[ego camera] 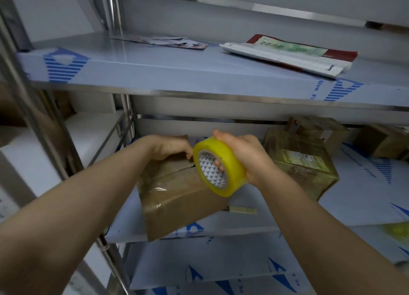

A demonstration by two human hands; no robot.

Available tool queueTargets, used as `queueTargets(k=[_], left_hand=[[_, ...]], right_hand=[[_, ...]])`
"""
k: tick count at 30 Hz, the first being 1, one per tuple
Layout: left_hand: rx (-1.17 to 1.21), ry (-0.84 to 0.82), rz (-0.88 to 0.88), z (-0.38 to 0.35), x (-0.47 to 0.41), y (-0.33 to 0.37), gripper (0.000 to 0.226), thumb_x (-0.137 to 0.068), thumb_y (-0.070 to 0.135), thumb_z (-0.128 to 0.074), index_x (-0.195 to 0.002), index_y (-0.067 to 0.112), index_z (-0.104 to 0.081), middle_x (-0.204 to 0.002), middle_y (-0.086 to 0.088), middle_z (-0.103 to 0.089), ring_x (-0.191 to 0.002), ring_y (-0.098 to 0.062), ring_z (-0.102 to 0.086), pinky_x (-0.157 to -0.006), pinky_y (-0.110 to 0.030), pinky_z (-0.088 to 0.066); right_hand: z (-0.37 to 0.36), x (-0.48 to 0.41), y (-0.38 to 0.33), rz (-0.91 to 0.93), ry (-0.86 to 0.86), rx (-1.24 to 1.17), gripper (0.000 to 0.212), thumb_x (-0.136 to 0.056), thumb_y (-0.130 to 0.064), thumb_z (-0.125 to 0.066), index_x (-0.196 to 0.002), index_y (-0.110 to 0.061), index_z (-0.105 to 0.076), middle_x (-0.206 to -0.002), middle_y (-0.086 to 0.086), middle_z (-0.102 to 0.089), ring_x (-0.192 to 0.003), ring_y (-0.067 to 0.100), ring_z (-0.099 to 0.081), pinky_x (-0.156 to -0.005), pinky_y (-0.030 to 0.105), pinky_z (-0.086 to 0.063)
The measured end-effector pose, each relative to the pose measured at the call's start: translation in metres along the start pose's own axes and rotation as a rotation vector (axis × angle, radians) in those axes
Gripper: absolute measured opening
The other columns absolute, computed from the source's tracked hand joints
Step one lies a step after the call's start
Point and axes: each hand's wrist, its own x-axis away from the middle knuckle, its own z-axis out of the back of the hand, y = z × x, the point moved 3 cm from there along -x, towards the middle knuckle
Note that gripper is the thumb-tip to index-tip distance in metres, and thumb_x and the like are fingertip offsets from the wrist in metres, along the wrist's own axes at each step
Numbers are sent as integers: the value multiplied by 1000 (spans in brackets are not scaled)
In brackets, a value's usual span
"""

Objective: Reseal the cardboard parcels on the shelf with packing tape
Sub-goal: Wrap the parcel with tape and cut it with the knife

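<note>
A brown cardboard parcel [177, 195] lies on the middle shelf [276, 215], tilted, its front corner over the shelf edge and its top seam split. My left hand [170, 147] presses on the parcel's far top, fingers curled down at the seam. My right hand [245, 157] grips a yellow roll of packing tape [218, 166] just above the parcel's right end, fingers through the core. A second parcel [303, 164], wrapped in tape and bearing a label, stands to the right.
More cardboard boxes [380, 144] sit at the back right of the middle shelf. A small utility knife [242, 210] lies by the parcel. The upper shelf [166, 73] carries flat mailer bags [290, 53]. Steel posts [37, 117] stand at left.
</note>
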Motion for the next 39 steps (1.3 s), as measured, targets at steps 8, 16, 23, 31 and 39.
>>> queueTargets(k=[8,16,23,31,39], left_hand=[[-230,-111,48,-4,13,-15,125,-43,39,-90,-146,19,-21,-136,-9,-49,-116,-26,-55,-95,-43,-50],[-669,109,66,-16,9,-18,149,-47,63,-82,-150,24,18,-160,-2,5,-146,-30,0,-116,-51,-14],[-669,222,13,-13,6,-25,131,-55,61,-79,-152,26,1,-157,-5,-16,-142,-30,-19,-114,-51,-15],[-679,260,-19,-18,11,-24,125,-58,56,-79,-152,25,-3,-154,-6,-20,-140,-29,-20,-113,-48,-15],[-688,260,-40,-24,18,-22,118,-63,54,-76,-153,26,-4,-157,-2,-14,-142,-29,-15,-114,-47,-10]], right_hand=[[2,0,-3,3,-2,1,54,-80,-47,-70,-108,-1,-63,-88,16,-69,-70,26,-67,-70,36,-56],[0,3,-1,-22,-53,-27,59,-79,-56,-67,-113,-8,-59,-99,12,-69,-81,25,-69,-70,35,-57],[-1,13,14,67,-157,-104,40,-81,-40,-69,-105,-9,-67,-97,13,-72,-89,27,-70,-86,41,-56],[-3,24,2,84,-114,-140,37,-83,-36,-69,-94,-1,-67,-63,10,-70,-55,18,-67,-58,29,-58],[-1,35,-1,54,-95,-85,42,-84,-37,-69,-88,5,-66,-53,10,-66,-44,17,-62,-50,26,-55]])
